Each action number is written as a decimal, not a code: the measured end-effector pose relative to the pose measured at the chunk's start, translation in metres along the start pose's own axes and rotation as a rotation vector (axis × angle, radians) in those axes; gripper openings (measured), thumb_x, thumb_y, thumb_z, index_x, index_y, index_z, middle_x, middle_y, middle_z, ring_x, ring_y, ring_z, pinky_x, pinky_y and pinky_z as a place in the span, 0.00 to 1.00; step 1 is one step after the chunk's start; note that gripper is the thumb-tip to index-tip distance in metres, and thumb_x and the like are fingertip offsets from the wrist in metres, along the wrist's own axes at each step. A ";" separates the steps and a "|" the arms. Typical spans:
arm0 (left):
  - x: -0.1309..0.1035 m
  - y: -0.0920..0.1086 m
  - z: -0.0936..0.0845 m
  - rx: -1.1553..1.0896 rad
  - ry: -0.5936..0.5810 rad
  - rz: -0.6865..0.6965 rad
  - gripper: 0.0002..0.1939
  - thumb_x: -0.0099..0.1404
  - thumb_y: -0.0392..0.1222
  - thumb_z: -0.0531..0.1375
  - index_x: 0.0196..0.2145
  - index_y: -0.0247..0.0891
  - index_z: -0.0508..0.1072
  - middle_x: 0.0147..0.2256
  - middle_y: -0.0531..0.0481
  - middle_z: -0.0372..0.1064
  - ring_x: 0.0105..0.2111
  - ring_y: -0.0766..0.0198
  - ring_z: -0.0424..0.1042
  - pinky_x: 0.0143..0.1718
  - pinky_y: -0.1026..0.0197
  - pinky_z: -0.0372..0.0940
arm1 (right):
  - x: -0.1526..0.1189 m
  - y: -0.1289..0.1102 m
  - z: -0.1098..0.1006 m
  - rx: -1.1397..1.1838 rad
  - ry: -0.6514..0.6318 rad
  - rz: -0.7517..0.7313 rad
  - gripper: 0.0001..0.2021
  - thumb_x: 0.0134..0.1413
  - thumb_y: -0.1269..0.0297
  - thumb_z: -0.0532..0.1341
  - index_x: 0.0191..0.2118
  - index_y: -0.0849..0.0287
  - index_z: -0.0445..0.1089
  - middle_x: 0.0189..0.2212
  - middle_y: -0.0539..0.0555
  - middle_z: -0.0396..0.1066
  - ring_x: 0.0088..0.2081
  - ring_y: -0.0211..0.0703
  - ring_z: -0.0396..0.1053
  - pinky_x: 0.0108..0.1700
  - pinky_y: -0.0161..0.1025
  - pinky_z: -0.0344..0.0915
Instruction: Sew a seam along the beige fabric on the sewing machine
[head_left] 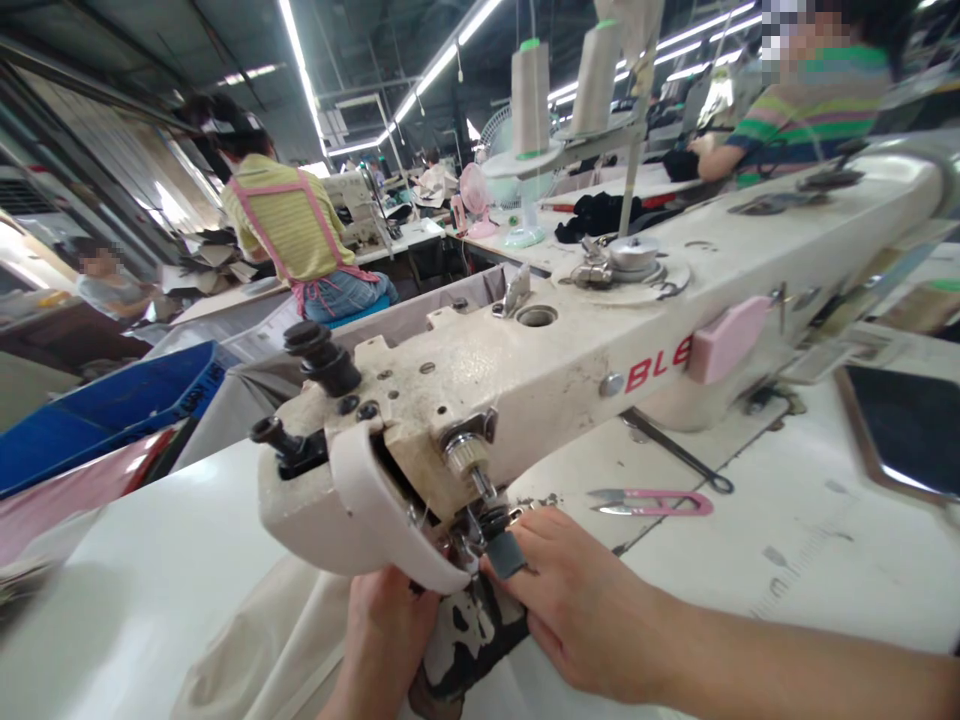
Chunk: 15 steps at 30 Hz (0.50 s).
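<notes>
your left hand (382,640) sits lowest in view, knuckles up, fingers curled down onto the black-and-white patterned fabric (472,635) just under the nose of the sewing machine (525,380); whether they pinch the cloth or only press it you cannot tell, since the tips are hidden. your right hand (585,600) lies flat beside it, fingers together and stretched toward the presser foot (480,535), palm down on the same patterned piece, which rests on cream cloth (270,640) spread over the white table (810,540). the patterned fabric is right at the needle area, between your two hands. just past your right hand, pink thread snips (652,503) lie on the table, well clear of your fingers. at the right edge a dark tablet (904,430) lies flat. atop the machine arm sits a pink pad (727,338). farther back two thread cones (531,95) stand on a rack, and a person in a yellow striped shirt (289,225) sits at another bench, back turned.
</notes>
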<state>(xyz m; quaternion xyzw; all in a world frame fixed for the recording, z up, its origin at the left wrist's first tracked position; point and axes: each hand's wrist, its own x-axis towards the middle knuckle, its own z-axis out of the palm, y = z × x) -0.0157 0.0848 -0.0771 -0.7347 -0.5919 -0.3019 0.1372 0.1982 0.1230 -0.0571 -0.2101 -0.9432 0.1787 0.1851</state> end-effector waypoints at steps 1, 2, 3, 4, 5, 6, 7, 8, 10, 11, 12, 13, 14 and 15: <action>0.000 -0.001 0.000 -0.010 -0.017 -0.014 0.14 0.61 0.40 0.52 0.25 0.39 0.75 0.21 0.50 0.74 0.21 0.59 0.75 0.22 0.63 0.70 | 0.000 0.000 0.000 0.004 0.002 0.003 0.11 0.50 0.74 0.55 0.41 0.63 0.65 0.38 0.59 0.65 0.40 0.51 0.60 0.43 0.48 0.59; -0.001 -0.001 -0.001 -0.019 -0.035 -0.029 0.14 0.62 0.40 0.52 0.25 0.39 0.75 0.20 0.51 0.74 0.20 0.61 0.75 0.22 0.65 0.70 | 0.000 0.000 0.000 0.008 0.001 0.006 0.10 0.50 0.73 0.55 0.40 0.63 0.65 0.38 0.59 0.66 0.40 0.51 0.60 0.43 0.48 0.59; -0.002 -0.003 -0.001 -0.027 -0.055 -0.043 0.13 0.62 0.40 0.52 0.24 0.40 0.74 0.19 0.52 0.73 0.19 0.62 0.74 0.21 0.66 0.69 | 0.000 0.000 0.000 0.011 -0.003 0.010 0.10 0.50 0.73 0.56 0.40 0.63 0.65 0.38 0.59 0.66 0.40 0.51 0.60 0.43 0.48 0.59; -0.003 -0.004 0.000 -0.032 -0.075 -0.057 0.13 0.62 0.41 0.53 0.24 0.41 0.74 0.18 0.53 0.73 0.17 0.63 0.72 0.20 0.66 0.68 | 0.001 -0.001 -0.001 0.010 -0.009 0.014 0.09 0.50 0.73 0.56 0.40 0.63 0.65 0.38 0.59 0.66 0.40 0.50 0.60 0.43 0.48 0.59; -0.005 -0.007 0.000 -0.037 -0.095 -0.070 0.13 0.62 0.41 0.54 0.23 0.42 0.74 0.17 0.55 0.71 0.15 0.64 0.71 0.18 0.67 0.67 | 0.001 -0.001 -0.003 0.006 -0.013 0.019 0.09 0.50 0.73 0.56 0.40 0.63 0.65 0.38 0.59 0.66 0.40 0.51 0.60 0.44 0.48 0.59; -0.006 -0.009 0.001 -0.041 -0.112 -0.083 0.12 0.61 0.41 0.55 0.23 0.43 0.74 0.15 0.56 0.70 0.13 0.65 0.68 0.15 0.67 0.65 | 0.001 -0.002 -0.004 -0.001 -0.017 0.020 0.09 0.51 0.73 0.56 0.40 0.63 0.65 0.38 0.59 0.67 0.41 0.51 0.60 0.44 0.48 0.59; -0.008 -0.012 0.002 -0.046 -0.127 -0.093 0.10 0.60 0.41 0.57 0.22 0.44 0.75 0.14 0.58 0.69 0.11 0.65 0.67 0.14 0.67 0.64 | 0.001 -0.002 -0.004 -0.011 -0.014 0.022 0.10 0.51 0.72 0.56 0.41 0.63 0.65 0.39 0.59 0.67 0.41 0.51 0.61 0.44 0.48 0.59; -0.010 -0.015 0.003 -0.052 -0.138 -0.099 0.09 0.58 0.41 0.58 0.23 0.45 0.75 0.14 0.58 0.69 0.11 0.65 0.66 0.13 0.67 0.63 | 0.001 -0.003 -0.003 -0.022 -0.006 0.022 0.10 0.51 0.72 0.56 0.41 0.62 0.66 0.38 0.59 0.67 0.40 0.51 0.61 0.44 0.48 0.59; -0.013 -0.020 0.006 -0.058 -0.137 -0.103 0.06 0.57 0.41 0.59 0.25 0.47 0.77 0.18 0.57 0.73 0.16 0.62 0.71 0.16 0.65 0.67 | 0.001 -0.001 0.004 -0.056 0.045 0.002 0.09 0.52 0.72 0.56 0.40 0.61 0.66 0.37 0.57 0.69 0.39 0.49 0.62 0.42 0.45 0.60; -0.014 -0.021 0.006 -0.058 -0.126 -0.098 0.06 0.57 0.42 0.59 0.28 0.46 0.77 0.22 0.55 0.75 0.20 0.60 0.74 0.20 0.63 0.70 | 0.002 0.001 0.010 -0.083 0.089 -0.015 0.07 0.54 0.72 0.56 0.40 0.61 0.67 0.35 0.56 0.69 0.37 0.48 0.62 0.40 0.44 0.60; -0.014 -0.021 0.007 -0.056 -0.110 -0.093 0.07 0.58 0.43 0.58 0.29 0.46 0.78 0.25 0.53 0.77 0.24 0.58 0.76 0.25 0.61 0.72 | 0.003 0.004 0.018 -0.124 0.148 -0.050 0.06 0.55 0.72 0.55 0.38 0.60 0.67 0.33 0.55 0.69 0.35 0.46 0.63 0.37 0.42 0.60; -0.013 -0.020 0.007 -0.055 -0.096 -0.086 0.09 0.59 0.43 0.58 0.31 0.45 0.78 0.27 0.51 0.77 0.28 0.56 0.77 0.30 0.59 0.73 | 0.004 0.008 0.027 -0.198 0.274 -0.089 0.05 0.57 0.72 0.55 0.37 0.60 0.67 0.29 0.53 0.68 0.31 0.45 0.62 0.34 0.41 0.59; -0.012 -0.018 0.006 -0.055 -0.084 -0.085 0.09 0.60 0.42 0.57 0.30 0.44 0.78 0.27 0.51 0.77 0.29 0.56 0.77 0.32 0.58 0.72 | 0.006 0.013 0.037 -0.241 0.325 -0.106 0.05 0.58 0.71 0.55 0.35 0.59 0.67 0.28 0.52 0.68 0.29 0.44 0.62 0.32 0.41 0.57; -0.010 -0.015 0.006 -0.058 -0.077 -0.089 0.09 0.61 0.42 0.57 0.29 0.43 0.78 0.27 0.50 0.77 0.28 0.58 0.76 0.32 0.59 0.72 | 0.009 0.018 0.046 -0.269 0.364 -0.114 0.05 0.59 0.70 0.56 0.32 0.58 0.67 0.26 0.52 0.68 0.28 0.44 0.62 0.29 0.41 0.55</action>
